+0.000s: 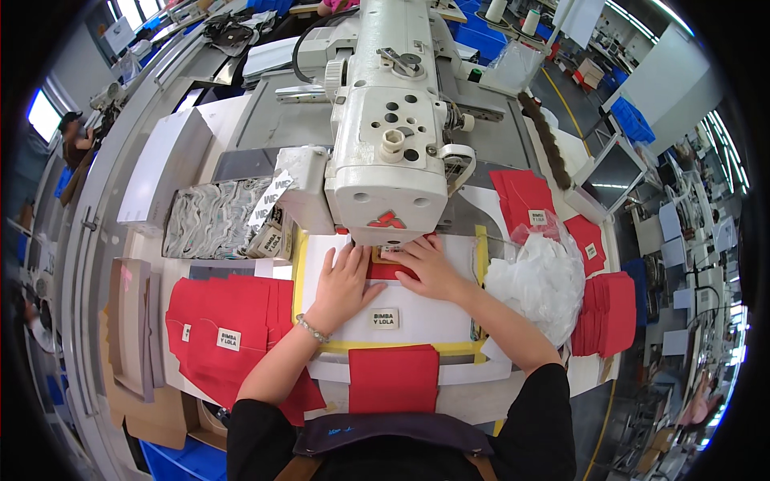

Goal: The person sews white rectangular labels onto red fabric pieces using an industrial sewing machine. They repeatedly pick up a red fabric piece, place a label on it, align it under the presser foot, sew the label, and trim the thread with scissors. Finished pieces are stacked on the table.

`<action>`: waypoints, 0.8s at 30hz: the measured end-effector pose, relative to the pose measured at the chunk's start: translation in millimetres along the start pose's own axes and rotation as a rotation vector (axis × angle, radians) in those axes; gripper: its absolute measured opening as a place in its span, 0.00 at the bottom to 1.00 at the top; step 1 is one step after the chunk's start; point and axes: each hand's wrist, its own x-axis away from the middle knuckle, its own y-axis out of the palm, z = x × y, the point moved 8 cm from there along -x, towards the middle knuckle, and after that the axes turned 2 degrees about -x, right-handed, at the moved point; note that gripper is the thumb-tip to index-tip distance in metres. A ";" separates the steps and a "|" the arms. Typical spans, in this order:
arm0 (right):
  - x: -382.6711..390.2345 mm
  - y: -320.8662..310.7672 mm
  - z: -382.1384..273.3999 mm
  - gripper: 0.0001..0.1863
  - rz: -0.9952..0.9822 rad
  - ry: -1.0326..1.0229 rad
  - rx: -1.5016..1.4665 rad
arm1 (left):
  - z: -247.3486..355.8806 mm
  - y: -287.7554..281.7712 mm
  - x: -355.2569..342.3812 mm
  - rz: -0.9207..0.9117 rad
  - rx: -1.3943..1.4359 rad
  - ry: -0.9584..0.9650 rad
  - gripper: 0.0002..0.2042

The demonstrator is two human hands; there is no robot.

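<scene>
Left hand [340, 286]: palm down on the white board [341, 325], fingers spread and grip wide, fingertips by the left edge of the red cloth.
Right hand [435, 271]: palm down, fingers over the gold-coloured frame [375, 255], thumb apart on the cloth; grip wide.
Red cloth [383, 272]: on the board between the hands, just in front of the sewing machine [388, 152] head.
Pale patch [384, 319]: flat on the board, nearer the person than the cloth.
Red stack [393, 377]: at the near edge of the bench [473, 405], in front of the person.
Left pile [228, 309]: red pieces, overlapping, some bearing pale patches.
Plastic bundle [536, 284]: white, crumpled, beside the right forearm.
</scene>
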 end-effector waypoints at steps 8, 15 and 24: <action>12.0 -11.4 1.4 0.22 0.004 -0.090 0.115 | 1.7 -3.7 0.0 0.039 -0.033 0.010 0.36; 12.4 -12.4 1.0 0.22 0.023 -0.099 0.154 | 4.1 -3.5 -1.5 0.046 -0.055 -0.003 0.35; 12.1 -14.8 -0.6 0.22 0.040 -0.094 0.150 | 4.0 0.3 -1.4 0.028 -0.064 -0.018 0.35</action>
